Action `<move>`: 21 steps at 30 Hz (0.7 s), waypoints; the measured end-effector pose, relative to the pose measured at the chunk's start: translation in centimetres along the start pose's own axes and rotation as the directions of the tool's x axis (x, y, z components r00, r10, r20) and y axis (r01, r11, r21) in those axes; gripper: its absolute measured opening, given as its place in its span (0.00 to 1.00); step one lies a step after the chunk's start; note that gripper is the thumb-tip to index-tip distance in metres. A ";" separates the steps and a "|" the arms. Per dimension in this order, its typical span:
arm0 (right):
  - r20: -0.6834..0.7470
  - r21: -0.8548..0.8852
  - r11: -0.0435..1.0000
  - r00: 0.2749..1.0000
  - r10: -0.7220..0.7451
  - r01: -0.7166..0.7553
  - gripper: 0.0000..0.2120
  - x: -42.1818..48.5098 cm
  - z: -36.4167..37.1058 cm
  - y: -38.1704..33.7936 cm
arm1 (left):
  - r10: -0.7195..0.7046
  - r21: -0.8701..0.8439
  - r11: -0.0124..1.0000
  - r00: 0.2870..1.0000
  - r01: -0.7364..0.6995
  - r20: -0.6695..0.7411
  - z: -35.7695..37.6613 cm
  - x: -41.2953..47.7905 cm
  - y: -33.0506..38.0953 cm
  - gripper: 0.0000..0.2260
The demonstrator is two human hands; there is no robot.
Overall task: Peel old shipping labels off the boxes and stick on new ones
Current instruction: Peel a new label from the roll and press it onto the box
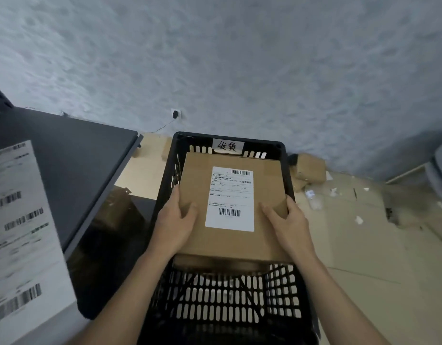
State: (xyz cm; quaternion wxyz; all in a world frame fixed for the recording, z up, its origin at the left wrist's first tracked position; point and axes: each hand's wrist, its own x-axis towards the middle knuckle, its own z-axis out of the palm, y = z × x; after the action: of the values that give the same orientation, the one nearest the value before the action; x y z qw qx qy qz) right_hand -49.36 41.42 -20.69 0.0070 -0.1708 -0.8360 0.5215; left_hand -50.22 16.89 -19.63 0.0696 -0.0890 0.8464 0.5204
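Note:
A flat brown cardboard box [264,235] lies in the far half of a black slotted plastic crate [230,305] on the floor. A white shipping label [230,199] with barcodes is stuck flat on the box's top. My left hand [174,225] grips the box's near left edge, thumb on top. At the near right edge my right hand [289,226] holds the box the same way. A sheet of white printed labels [18,230] lies on the dark table at the left.
The dark grey table [73,165] stands left of the crate. A handwritten paper tag [227,146] marks the crate's far rim. Small cardboard boxes [310,170] and paper scraps [359,220] litter the flattened cardboard at the right. A wall socket [175,113] with a cable is behind.

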 end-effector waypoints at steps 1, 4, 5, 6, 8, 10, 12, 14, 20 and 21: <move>0.000 -0.011 1.000 1.000 0.013 -0.013 0.19 0.2 0.3 0.2 | -0.002 0.006 1.000 1.000 0.002 0.004 0.1 0.3 -0.2 0.22; -0.002 -0.030 0.999 0.999 0.042 -0.042 0.18 0.5 1.1 1.0 | -0.030 0.024 0.999 0.999 0.029 0.017 0.1 1.0 -0.9 0.24; -0.003 -0.030 0.998 0.999 0.050 -0.050 0.18 0.6 1.4 1.4 | -0.037 0.023 0.999 0.999 0.036 0.023 0.2 1.2 -1.2 0.24; -0.004 -0.031 0.998 0.998 0.058 -0.058 0.19 0.7 1.6 1.7 | -0.038 0.020 0.999 0.999 0.037 0.029 0.2 1.4 -1.5 0.24; -0.002 -0.043 0.996 0.997 0.075 -0.076 0.20 0.8 1.9 2.2 | -0.038 0.011 0.999 0.998 0.038 0.040 0.3 1.6 -2.0 0.25; 0.007 -0.062 0.994 0.996 0.090 -0.090 0.22 0.9 2.2 2.6 | -0.051 0.007 0.999 0.998 0.051 0.046 0.3 1.7 -2.4 0.25; 0.009 -0.077 0.992 0.994 0.105 -0.104 0.23 0.8 2.5 3.0 | -0.061 0.008 0.998 0.997 0.061 0.053 0.5 1.7 -2.7 0.25; 0.011 -0.083 0.991 0.994 0.107 -0.106 0.24 0.6 2.8 3.2 | -0.062 0.007 0.998 0.996 0.062 0.058 0.7 1.5 -3.1 0.25; 0.000 -0.096 0.990 0.995 0.104 -0.104 0.23 0.4 3.1 3.8 | -0.054 0.032 0.998 0.997 0.052 0.059 1.1 1.8 -4.3 0.27; -0.003 -0.094 0.990 0.995 0.104 -0.104 0.24 0.4 3.2 4.0 | -0.051 0.041 0.998 0.997 0.048 0.058 1.2 1.7 -4.5 0.28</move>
State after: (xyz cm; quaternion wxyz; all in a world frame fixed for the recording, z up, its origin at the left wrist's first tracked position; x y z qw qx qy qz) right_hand -49.23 40.37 -25.75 -0.0290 -0.2138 -0.8496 0.4813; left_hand -50.86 15.85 -24.44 0.1094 -0.0930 0.8516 0.5042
